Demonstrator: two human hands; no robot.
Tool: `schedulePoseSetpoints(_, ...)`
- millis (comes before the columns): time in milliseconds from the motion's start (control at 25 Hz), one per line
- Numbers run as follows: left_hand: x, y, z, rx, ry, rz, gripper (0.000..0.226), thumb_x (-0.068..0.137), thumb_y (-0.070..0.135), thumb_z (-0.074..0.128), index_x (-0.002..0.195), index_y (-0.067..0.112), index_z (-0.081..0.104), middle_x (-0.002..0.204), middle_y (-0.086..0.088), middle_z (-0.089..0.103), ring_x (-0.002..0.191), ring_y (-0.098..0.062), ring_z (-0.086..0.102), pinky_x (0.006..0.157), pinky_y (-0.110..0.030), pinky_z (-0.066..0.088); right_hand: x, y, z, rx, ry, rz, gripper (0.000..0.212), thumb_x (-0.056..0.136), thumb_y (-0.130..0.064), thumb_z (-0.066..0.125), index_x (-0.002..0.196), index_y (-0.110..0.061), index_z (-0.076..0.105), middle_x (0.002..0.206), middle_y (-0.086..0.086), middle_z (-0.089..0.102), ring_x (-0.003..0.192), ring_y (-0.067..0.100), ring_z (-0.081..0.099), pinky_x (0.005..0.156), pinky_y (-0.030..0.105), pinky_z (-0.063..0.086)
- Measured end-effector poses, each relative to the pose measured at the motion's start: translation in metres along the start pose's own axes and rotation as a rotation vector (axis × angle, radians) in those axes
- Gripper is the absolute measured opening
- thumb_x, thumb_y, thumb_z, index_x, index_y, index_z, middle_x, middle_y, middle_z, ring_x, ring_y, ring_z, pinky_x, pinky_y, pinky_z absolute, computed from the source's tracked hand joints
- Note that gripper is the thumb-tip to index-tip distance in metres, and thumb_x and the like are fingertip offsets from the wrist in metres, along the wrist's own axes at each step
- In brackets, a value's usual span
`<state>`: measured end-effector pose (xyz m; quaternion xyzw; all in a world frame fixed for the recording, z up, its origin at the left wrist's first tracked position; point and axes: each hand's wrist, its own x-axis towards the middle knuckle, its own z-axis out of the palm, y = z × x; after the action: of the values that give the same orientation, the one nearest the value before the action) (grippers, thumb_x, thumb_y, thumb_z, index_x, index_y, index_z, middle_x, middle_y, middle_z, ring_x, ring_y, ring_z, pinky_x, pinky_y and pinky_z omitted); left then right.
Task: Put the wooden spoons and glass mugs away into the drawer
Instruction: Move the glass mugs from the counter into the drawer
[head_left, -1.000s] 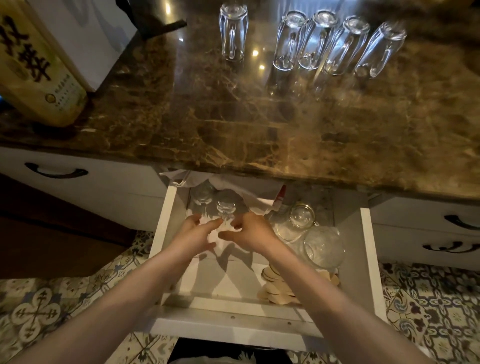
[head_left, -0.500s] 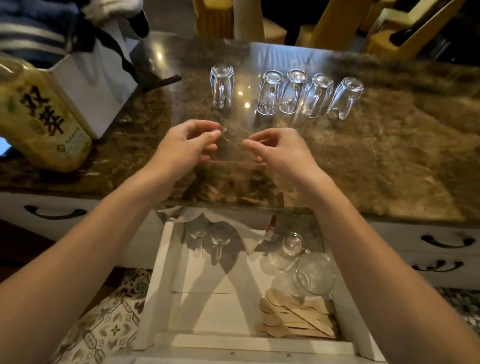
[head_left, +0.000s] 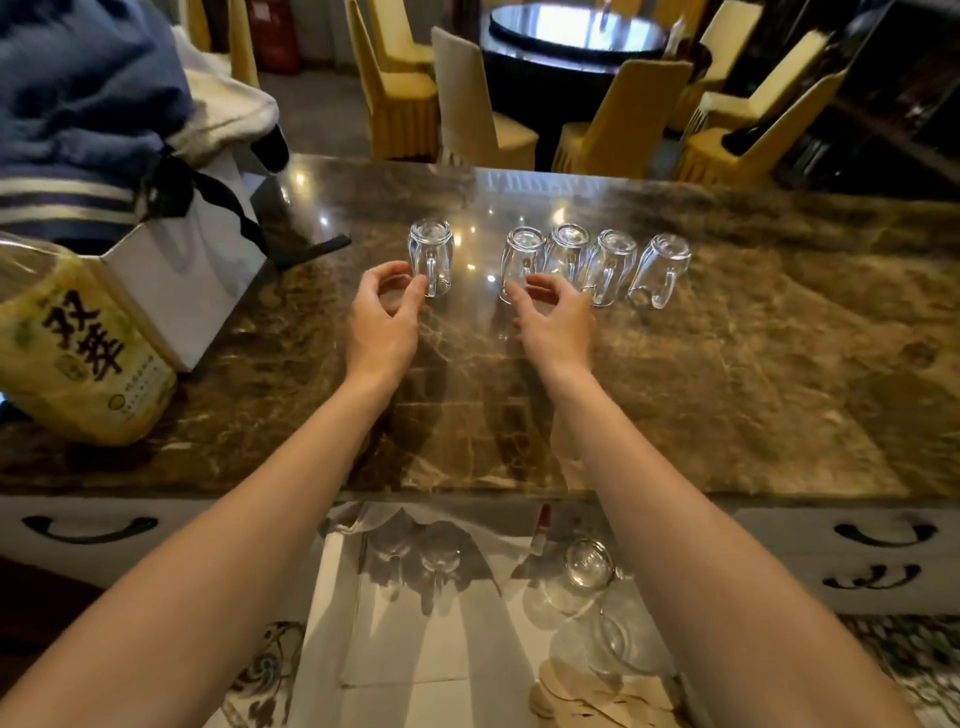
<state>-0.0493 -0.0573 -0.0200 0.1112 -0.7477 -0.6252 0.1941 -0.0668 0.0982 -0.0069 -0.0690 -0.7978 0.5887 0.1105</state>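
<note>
Reaching over the marble surface (head_left: 727, 389), both bare arms stretch toward a row of five upside-down glass mugs. Left hand (head_left: 382, 317) sits just beside the leftmost mug (head_left: 430, 257), w/ thumb and index finger curled near its handle; fingers (head_left: 413, 293) look to be touching the glass at the base, but a firm grip isn't clear, so can't tell if it's grasped. Right hand (head_left: 558, 322) is at the second mug (head_left: 521, 262), fingers spread and loosely curled, tips at or just short of the glass; no closed grip visible.

Other three mugs stand to the right: third mug (head_left: 569, 249) and fourth mug (head_left: 610, 267) close together, fifth mug (head_left: 661, 270) at the end, looking tilted in this wide-angle view. A gap separates the leftmost mug from the other four.

Below the surface edge, the drawer (head_left: 332, 649) is pulled open. Inside: two mugs at back left (head_left: 431, 556), more clear glassware (head_left: 589, 569) at right, and wooden spoons (head_left: 587, 696) piled at front right, approx. under the right forearm.

On the surface at left: a yellow bottle (head_left: 78, 353) w/ black characters, and a white gift bag (head_left: 192, 275) w/ dark ribbon. Yellow-covered chairs (head_left: 618, 119) stand beyond the surface.
</note>
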Motion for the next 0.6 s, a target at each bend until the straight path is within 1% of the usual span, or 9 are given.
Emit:
schedulePoseSetpoints(120,0.013,-0.013,0.007,-0.002,-0.005,-0.043,0.03,0.09,0.031,0.059,0.118,0.019,0.056,0.114,-0.002,0.063,0.098,-0.018,0.065,0.088,-0.043,0.054,0.011,0.011,0.007,0.006,0.065,0.054,0.037,0.088,-0.026,0.066,0.119,-0.009,0.058,0.117,0.007,0.062,0.103,0.023,0.062,0.089,0.046,0.053)
schedulePoseSetpoints(240,0.027,-0.023,0.01,0.02,-0.047,-0.064,0.029,0.091,0.029,0.06,0.117,0.017,0.058,0.113,-0.004,0.066,0.099,-0.02,0.065,0.09,-0.044,0.053,0.02,0.019,0.011,0.038,0.071,0.093,0.036,0.088,-0.025,0.066,0.12,-0.008,0.057,0.115,0.009,0.063,0.103,0.025,0.062,0.09,0.047,0.052)
schedulePoseSetpoints(320,0.034,-0.027,0.014,0.034,-0.07,-0.066,0.027,0.09,0.029,0.062,0.114,0.018,0.06,0.108,0.0,0.067,0.097,-0.017,0.065,0.087,-0.041,0.053,0.025,0.023,0.015,0.039,0.059,0.11,0.035,0.089,-0.024,0.064,0.119,-0.007,0.058,0.113,0.009,0.065,0.102,0.027,0.063,0.091,0.047,0.051)
schedulePoseSetpoints(400,0.038,-0.03,0.02,0.036,-0.089,-0.068,0.025,0.089,0.028,0.063,0.112,0.018,0.061,0.105,0.001,0.067,0.096,-0.013,0.064,0.086,-0.033,0.053,0.028,0.026,0.018,0.023,0.051,0.106,0.032,0.09,-0.023,0.063,0.118,-0.007,0.06,0.111,0.008,0.067,0.1,0.026,0.065,0.09,0.046,0.052)
schedulePoseSetpoints(440,0.04,-0.033,0.023,0.043,-0.094,-0.057,0.024,0.089,0.028,0.063,0.11,0.018,0.062,0.105,0.001,0.067,0.095,-0.011,0.063,0.085,-0.026,0.052,0.029,0.027,0.02,0.015,0.051,0.098,0.031,0.09,-0.024,0.063,0.117,-0.007,0.061,0.11,0.008,0.067,0.099,0.025,0.065,0.09,0.045,0.052)
schedulePoseSetpoints(520,0.044,-0.036,0.027,0.087,-0.085,-0.019,0.019,0.088,0.029,0.064,0.104,0.02,0.063,0.102,0.002,0.067,0.091,-0.008,0.062,0.076,-0.01,0.046,0.033,0.029,0.022,-0.008,0.058,0.089,0.032,0.09,-0.025,0.063,0.117,-0.007,0.062,0.109,0.008,0.068,0.097,0.024,0.066,0.089,0.044,0.053)
schedulePoseSetpoints(560,0.046,-0.037,0.029,0.102,-0.069,-0.009,0.017,0.087,0.03,0.065,0.101,0.02,0.062,0.1,0.002,0.067,0.089,-0.007,0.061,0.072,-0.006,0.044,0.035,0.03,0.023,-0.018,0.058,0.088,0.031,0.091,-0.025,0.063,0.116,-0.007,0.063,0.109,0.008,0.068,0.096,0.024,0.066,0.09,0.044,0.053)
schedulePoseSetpoints(600,0.049,-0.038,0.03,0.109,-0.052,-0.009,0.017,0.086,0.031,0.066,0.099,0.02,0.061,0.098,0.001,0.066,0.087,-0.007,0.06,0.07,-0.006,0.043,0.038,0.031,0.024,-0.023,0.054,0.088,0.029,0.091,-0.025,0.062,0.114,-0.007,0.064,0.107,0.008,0.069,0.095,0.025,0.066,0.089,0.044,0.053)
